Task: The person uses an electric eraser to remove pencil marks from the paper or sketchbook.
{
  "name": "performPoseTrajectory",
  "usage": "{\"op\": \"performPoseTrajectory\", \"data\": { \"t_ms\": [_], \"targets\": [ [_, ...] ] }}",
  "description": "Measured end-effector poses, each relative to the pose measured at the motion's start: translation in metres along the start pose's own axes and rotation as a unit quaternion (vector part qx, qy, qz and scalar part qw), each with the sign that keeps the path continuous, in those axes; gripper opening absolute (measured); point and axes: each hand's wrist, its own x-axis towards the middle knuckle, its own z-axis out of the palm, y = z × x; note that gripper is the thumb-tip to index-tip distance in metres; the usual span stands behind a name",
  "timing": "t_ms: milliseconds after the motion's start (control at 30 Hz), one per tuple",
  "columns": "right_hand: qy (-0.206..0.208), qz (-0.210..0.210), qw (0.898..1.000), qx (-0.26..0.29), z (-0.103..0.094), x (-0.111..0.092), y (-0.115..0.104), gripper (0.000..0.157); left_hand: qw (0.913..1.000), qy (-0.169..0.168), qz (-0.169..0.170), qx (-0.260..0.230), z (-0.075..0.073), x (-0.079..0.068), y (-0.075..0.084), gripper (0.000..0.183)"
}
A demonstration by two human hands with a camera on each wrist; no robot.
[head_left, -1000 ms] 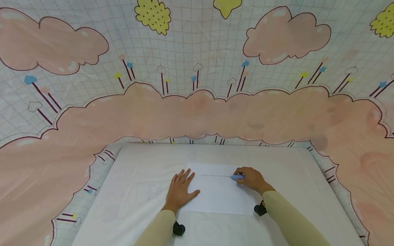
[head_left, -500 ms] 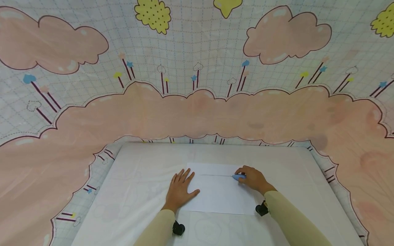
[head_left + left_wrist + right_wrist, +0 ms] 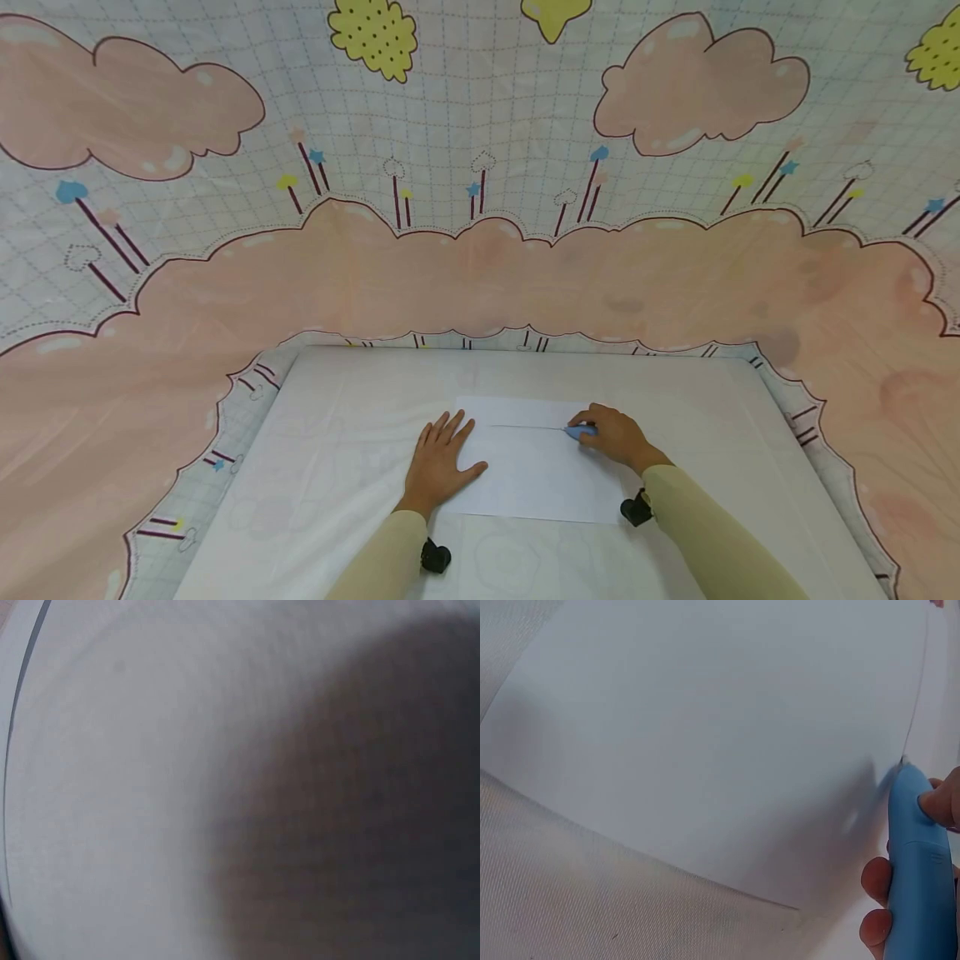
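Note:
A white paper sheet (image 3: 536, 479) lies on the table, with a thin dark straight line running across its upper part. My left hand (image 3: 438, 462) rests on the sheet's left edge, fingers spread. In the left wrist view a large blurred dark shape (image 3: 367, 810) fills the right side. My right hand (image 3: 615, 435) grips a light-blue paper cutter (image 3: 921, 855), thumb on one side and curled fingers on the other. The cutter's small tip touches the paper at the right end of the line, which shows as a fine dark seam in the right wrist view.
A white cloth (image 3: 337, 433) covers the table under the sheet. Behind and around the table hangs a printed curtain (image 3: 465, 275) with pink clouds and yellow shapes. Black wrist cameras (image 3: 435, 557) sit at both sleeves.
The right hand with the cutter has shifted very slightly to the right, then settled close to the same spot. The left hand and the sheet have stayed in place.

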Motion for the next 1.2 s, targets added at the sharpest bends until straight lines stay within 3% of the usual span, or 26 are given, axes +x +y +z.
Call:
{"op": "performPoseTrajectory", "data": {
  "t_ms": [300,533,900,1200],
  "targets": [
    [-0.001,0.015,1.0,0.001,-0.0023,-0.0039,0.0032,0.022,1.0,0.003,0.004,0.002,0.0006,-0.0002,-0.0009,0.08],
    [0.002,-0.005,1.0,0.016,-0.0003,-0.0036,0.0009,0.022,0.9999,0.006,0.007,0.013,0.0056,0.0011,-0.0034,0.08],
    [0.004,0.009,0.999,0.03,-0.0018,-0.0063,0.0017,0.02,0.9999,0.003,0.004,0.009,0.0067,0.001,-0.0032,0.081],
    [-0.003,-0.012,0.999,0.039,0.0009,-0.002,-0.001,0.02,0.9997,0.014,0.011,0.015,0.0069,0.0015,-0.0044,0.081]
  ]
}}
